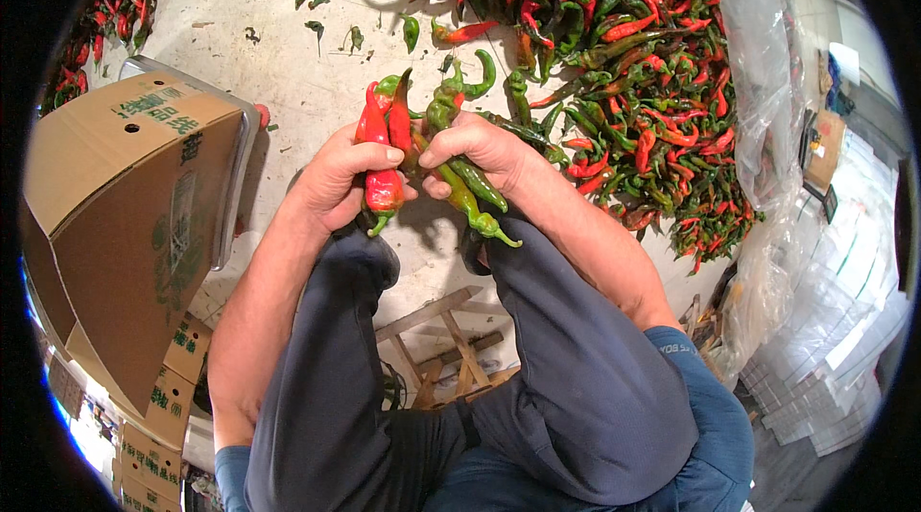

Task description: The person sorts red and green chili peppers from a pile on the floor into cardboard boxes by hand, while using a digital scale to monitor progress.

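My left hand (338, 176) is closed round several chili peppers, among them a glossy red one (385, 190) with a green stem pointing down toward my knees. Close beside it, my right hand (477, 153) grips more chili peppers, mostly green (460, 188), some curling up past the fingers and others hanging below. Both hands are held between and just above my knees, thumbs on top. The palms and the inner peppers are hidden. Just beyond the hands, a small green pepper (411, 33) and a red one (467, 33) lie on the pale floor.
A large heap of red and green peppers (614, 80) spreads ahead and right, bordered by clear plastic sheeting (753, 61). At left stands an opened cardboard box (144, 157) beside a metal-edged tray (245, 186). More peppers (125, 3) lie far left. A wooden frame (446, 349) shows between my legs.
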Action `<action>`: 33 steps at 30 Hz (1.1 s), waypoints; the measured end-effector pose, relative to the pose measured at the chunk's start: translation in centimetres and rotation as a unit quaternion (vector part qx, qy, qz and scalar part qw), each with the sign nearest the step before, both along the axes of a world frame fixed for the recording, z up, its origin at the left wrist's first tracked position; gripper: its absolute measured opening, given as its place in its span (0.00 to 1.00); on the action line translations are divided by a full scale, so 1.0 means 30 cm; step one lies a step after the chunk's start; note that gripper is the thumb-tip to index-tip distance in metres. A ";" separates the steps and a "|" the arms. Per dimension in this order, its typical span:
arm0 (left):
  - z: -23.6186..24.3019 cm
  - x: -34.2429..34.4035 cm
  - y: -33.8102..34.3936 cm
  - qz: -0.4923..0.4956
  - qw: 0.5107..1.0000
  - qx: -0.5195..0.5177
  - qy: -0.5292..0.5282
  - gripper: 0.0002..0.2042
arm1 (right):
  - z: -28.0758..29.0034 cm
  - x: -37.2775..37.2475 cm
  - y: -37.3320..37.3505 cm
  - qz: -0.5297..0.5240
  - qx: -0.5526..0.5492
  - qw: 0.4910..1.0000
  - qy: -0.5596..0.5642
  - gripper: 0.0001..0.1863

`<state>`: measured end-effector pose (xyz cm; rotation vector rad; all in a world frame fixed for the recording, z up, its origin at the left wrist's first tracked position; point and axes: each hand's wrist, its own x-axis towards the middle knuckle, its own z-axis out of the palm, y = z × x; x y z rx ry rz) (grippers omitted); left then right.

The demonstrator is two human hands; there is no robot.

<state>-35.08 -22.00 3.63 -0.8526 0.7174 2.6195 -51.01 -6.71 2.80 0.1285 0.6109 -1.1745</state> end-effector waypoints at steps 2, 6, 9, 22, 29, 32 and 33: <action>0.010 0.000 0.007 0.032 0.999 0.006 -0.023 0.28 | 0.004 0.002 -0.004 0.001 0.008 1.000 0.012 0.22; 0.017 -0.015 0.022 0.082 0.996 0.024 -0.033 0.25 | -0.014 -0.007 -0.016 0.014 0.037 0.993 0.110 0.19; 0.007 -0.026 0.037 0.125 0.991 -0.025 -0.041 0.23 | -0.017 0.005 -0.020 -0.030 0.113 0.965 0.234 0.15; -0.010 0.005 0.089 0.199 0.975 -0.097 -0.015 0.37 | 0.114 0.168 -0.237 -0.218 0.016 0.858 0.465 0.22; 0.006 0.031 0.079 0.204 0.970 -0.132 -0.026 0.32 | 0.027 0.161 -0.190 -0.122 -0.020 0.729 0.673 0.29; 0.035 0.045 0.052 0.172 0.974 -0.147 -0.013 0.25 | 0.086 0.150 -0.172 -0.046 -0.085 0.759 0.644 0.38; 0.049 0.049 0.055 0.166 0.972 -0.166 -0.007 0.24 | 0.095 0.157 -0.168 -0.051 -0.107 0.749 0.652 0.39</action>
